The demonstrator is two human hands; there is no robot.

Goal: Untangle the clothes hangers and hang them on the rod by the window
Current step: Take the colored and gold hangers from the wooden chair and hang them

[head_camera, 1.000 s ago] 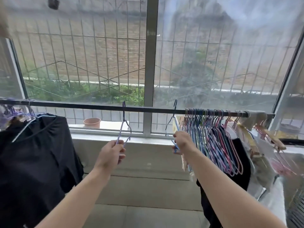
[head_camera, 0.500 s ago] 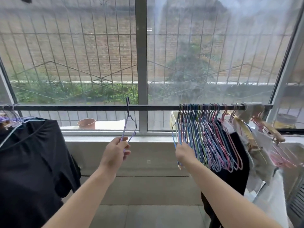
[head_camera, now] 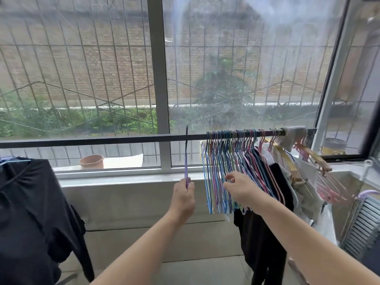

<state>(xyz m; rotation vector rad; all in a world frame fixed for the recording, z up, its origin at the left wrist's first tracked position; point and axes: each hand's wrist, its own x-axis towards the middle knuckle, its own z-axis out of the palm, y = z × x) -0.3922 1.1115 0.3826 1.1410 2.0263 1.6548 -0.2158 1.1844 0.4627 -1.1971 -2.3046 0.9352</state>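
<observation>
A dark rod [head_camera: 102, 141] runs across in front of the window. One purple wire hanger [head_camera: 186, 157] hangs on it edge-on, just left of a dense row of several coloured hangers [head_camera: 228, 171]. My left hand [head_camera: 183, 197] pinches the lower part of the purple hanger. My right hand [head_camera: 239, 188] sits in front of the coloured row with fingers spread and loosely bent, touching the hangers without gripping any.
A black garment [head_camera: 30, 212] hangs at the left. Dark and pale clothes on gold and pink hangers [head_camera: 298, 161] crowd the rod's right end. A terracotta pot [head_camera: 91, 161] stands on the sill. A slatted white unit [head_camera: 362, 223] is at the far right.
My left hand slid the purple hanger right along the rod, close to the row, and it now hangs edge-on. My right hand let go of the blue hanger, which joined the row.
</observation>
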